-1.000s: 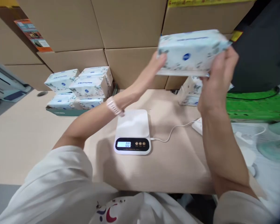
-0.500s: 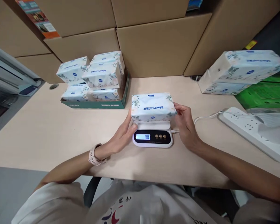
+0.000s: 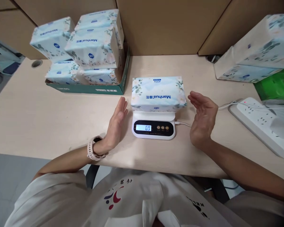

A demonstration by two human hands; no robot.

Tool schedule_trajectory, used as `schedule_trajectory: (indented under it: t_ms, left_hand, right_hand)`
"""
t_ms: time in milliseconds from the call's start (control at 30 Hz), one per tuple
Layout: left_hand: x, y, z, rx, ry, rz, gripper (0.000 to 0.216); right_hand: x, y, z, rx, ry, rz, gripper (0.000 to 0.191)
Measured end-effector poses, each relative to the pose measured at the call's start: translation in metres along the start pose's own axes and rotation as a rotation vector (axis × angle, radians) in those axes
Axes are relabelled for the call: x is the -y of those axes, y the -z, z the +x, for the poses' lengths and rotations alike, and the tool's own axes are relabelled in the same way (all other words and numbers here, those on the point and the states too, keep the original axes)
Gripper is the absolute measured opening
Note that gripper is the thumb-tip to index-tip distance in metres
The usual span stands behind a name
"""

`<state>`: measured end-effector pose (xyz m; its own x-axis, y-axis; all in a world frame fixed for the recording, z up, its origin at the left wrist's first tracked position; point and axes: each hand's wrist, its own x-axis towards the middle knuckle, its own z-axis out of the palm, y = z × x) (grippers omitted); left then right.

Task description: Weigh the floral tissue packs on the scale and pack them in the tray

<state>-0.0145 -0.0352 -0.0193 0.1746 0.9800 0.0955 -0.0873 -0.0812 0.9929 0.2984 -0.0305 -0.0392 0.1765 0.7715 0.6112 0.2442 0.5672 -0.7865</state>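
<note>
A pack of tissues (image 3: 158, 93) with blue lettering and a leaf print lies on the white kitchen scale (image 3: 153, 135), hiding most of its platform. The lit display (image 3: 143, 127) reads 0.0. On the pack's left, my left hand (image 3: 115, 124) is open, fingers straight and palm turned toward the pack, with a small gap between. My right hand (image 3: 203, 118) stands on the other side, also open and apart from the pack, fingers slightly curved. Neither hand holds anything. A pink-strapped watch (image 3: 92, 149) is on my left wrist.
At the back left, several more tissue packs (image 3: 91, 49) are stacked in a green tray (image 3: 85, 90). Two packs (image 3: 257, 47) sit one above the other at right, beside a green crate (image 3: 276, 83). A power strip (image 3: 257, 116) and white cables lie on the right. Cardboard boxes (image 3: 161, 28) line the back.
Both hands have let go of the tissue pack and moved outward from its sides. The pack now rests on the scale. The view has tilted down and come closer.
</note>
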Motion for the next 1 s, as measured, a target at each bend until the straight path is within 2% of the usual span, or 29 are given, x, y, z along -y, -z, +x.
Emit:
schedule_trajectory:
  t_ms: [100,267,433,733,867,1000]
  left_hand:
    - [0.0043,-0.0024,-0.0013,-0.016,0.009,-0.047,0.069]
    - [0.0044,-0.0043,-0.0032,-0.031,-0.011,-0.069,0.067]
    - [0.0016,-0.0054,-0.0066,-0.031,-0.047,-0.037,0.063]
    - [0.0015,-0.0028,-0.0087,0.032,-0.075,0.003,0.056]
    - [0.001,-0.004,-0.0087,0.072,-0.041,0.023,0.067]
    - [-0.001,-0.007,-0.0074,0.05,0.006,0.011,0.083]
  right_hand:
    - [0.0014,0.0022,0.0001,0.009,-0.038,-0.018,0.055]
    - [-0.0012,0.0044,0.0,0.051,0.025,0.028,0.057]
    - [-0.0031,0.0062,-0.0033,0.107,0.012,0.038,0.058]
    - [-0.0039,0.0089,-0.0031,0.138,0.017,-0.017,0.062]
    - [0.0002,0.0077,-0.0033,0.144,0.009,-0.017,0.063]
    - [0.0033,0.0078,-0.0042,0.161,-0.021,-0.013,0.066]
